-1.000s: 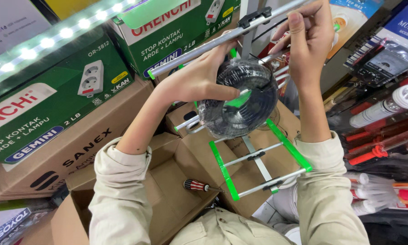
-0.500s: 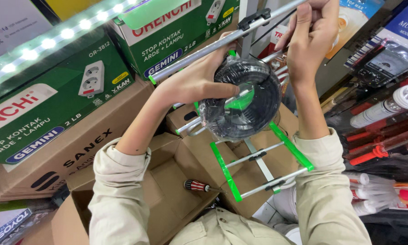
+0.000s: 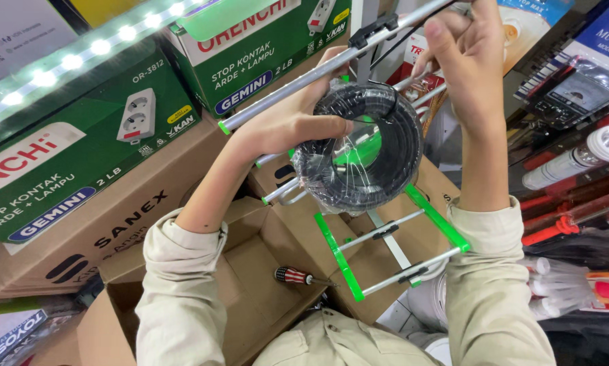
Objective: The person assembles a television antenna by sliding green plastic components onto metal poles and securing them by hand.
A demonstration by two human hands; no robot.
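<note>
Left hand [image 3: 284, 125]: grips a plastic-wrapped black cable coil [image 3: 365, 149] against the antenna's metal rod [image 3: 304, 81].
Right hand [image 3: 470, 64]: closed on antenna's upper end.
Below hands: open cardboard box [image 3: 250, 271], screwdriver [image 3: 294, 276] inside.

Single head-worn view, steeply downward, close over raised hands [image 3: 379, 95]

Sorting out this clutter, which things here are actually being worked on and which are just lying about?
In hand:
left hand on wrapped black cable coil
right hand at metal antenna rod
green-ended antenna frame

Lying about:
screwdriver
green boxes
open carton
</note>
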